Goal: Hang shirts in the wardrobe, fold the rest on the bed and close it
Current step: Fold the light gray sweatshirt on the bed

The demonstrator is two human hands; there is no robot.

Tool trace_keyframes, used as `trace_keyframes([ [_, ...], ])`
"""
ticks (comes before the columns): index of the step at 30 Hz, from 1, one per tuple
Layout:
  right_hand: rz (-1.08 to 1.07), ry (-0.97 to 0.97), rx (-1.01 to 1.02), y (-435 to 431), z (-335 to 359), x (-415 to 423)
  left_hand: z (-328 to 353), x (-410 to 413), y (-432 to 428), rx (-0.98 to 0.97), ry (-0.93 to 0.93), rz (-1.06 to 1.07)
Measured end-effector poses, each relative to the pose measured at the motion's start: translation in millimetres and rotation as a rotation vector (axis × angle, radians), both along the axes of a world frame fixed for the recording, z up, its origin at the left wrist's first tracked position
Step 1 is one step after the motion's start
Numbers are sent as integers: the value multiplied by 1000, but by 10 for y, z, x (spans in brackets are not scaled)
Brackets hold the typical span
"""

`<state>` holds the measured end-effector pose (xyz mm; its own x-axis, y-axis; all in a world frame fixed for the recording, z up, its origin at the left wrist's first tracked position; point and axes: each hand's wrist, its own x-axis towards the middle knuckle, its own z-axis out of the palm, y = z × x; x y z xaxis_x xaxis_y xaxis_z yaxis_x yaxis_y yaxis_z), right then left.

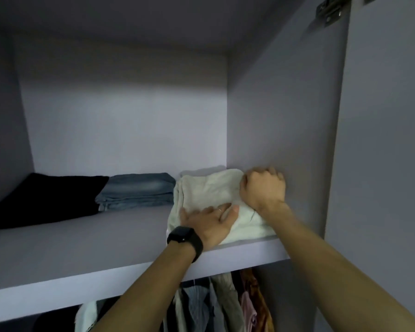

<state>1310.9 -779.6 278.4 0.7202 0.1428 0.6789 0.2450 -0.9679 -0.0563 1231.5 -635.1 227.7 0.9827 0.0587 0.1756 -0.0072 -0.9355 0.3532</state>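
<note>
A folded cream garment [209, 190] lies at the right end of the wardrobe's upper shelf [82, 255], against the right wall. My left hand [209, 224], with a black watch on the wrist, lies flat with straight fingers on the garment's front part. My right hand [262, 188] is curled into a fist at the garment's right edge, next to the wardrobe wall; whether its fingers hold cloth is hidden. Below the shelf, several shirts [225, 300] hang in a row.
Folded blue jeans [139, 190] sit mid-shelf to the left of the cream garment, and a folded black garment [41, 200] lies further left. The wardrobe's right side panel [285, 111] stands close to my right hand. The open door [383, 140] with a hinge [331, 10] is at the right.
</note>
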Motion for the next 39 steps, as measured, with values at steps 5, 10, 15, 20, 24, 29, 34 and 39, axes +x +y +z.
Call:
trace_keyframes([
  [5,141,-34,155,-121,-670,-432,-41,-46,26,134,47,36],
  [10,187,64,81,-260,-702,-151,-51,8,-40,131,110,83],
  [15,151,195,112,-241,-751,-173,-69,-157,316,198,50,-1],
  [20,154,299,263,-222,-1067,-676,-220,-383,415,233,-95,10],
  [24,125,527,333,-464,-1306,-1369,-398,-694,88,295,-451,-88],
  [29,66,384,400,-791,-1730,-2624,-1126,-1431,-469,205,-538,-469],
  [34,-251,306,539,-1401,-2533,-4571,-1989,-2524,-1466,76,-306,-941],
  [39,-777,353,654,-1955,-3365,-6470,-2587,-3831,-2474,109,-92,-1331],
])
